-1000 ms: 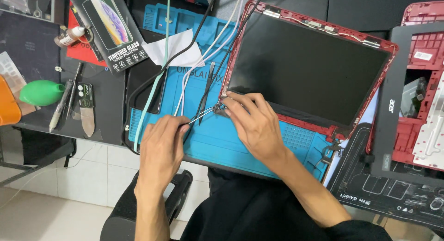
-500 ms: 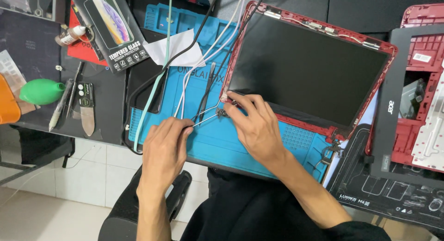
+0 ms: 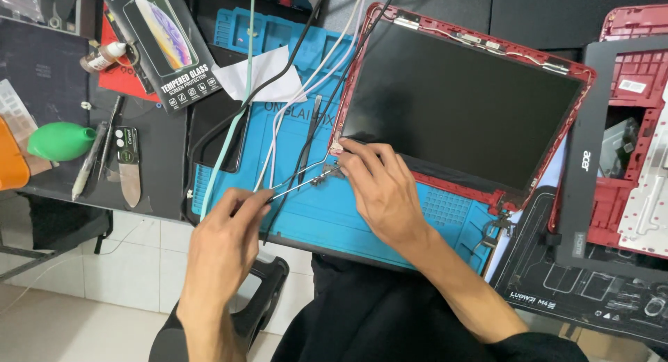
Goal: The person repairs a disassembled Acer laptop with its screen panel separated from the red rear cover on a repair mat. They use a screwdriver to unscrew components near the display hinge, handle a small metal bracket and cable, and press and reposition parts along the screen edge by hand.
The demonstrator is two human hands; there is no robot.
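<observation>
- The left hand (image 3: 223,244) pinches a thin metal tool (image 3: 296,184), fingers closed on its handle end; the tip reaches to the hinge (image 3: 328,173) at the lower left corner of the screen (image 3: 459,105).
- The right hand (image 3: 383,188) rests at that same corner, fingertips pressed together on the hinge and the corner of the red lid (image 3: 445,184). Whether they grip a small part there is too small to tell.
- The screen lies face up in the lid, on the blue mat (image 3: 362,216) on the bench, its near left corner right at the fingers.
- In my judgement the work is freeing a small fitting at the hinge. Keep the tool shallow, nearly flat to the mat, so the tip does not slip onto the dark panel.
- Hold the corner down firmly with the right hand; the lid could otherwise shift on the mat.
- Several cables (image 3: 306,91) cross the mat just beside the tool, white, black and pale green. Keep the shaft clear of them, so a slip does not snag one.
- A loose part could roll off the near edge of the mat, so lift it straight up and park it well inside.
- A green blower (image 3: 59,141) and flat pry tools (image 3: 129,167) lie well apart to the left.
</observation>
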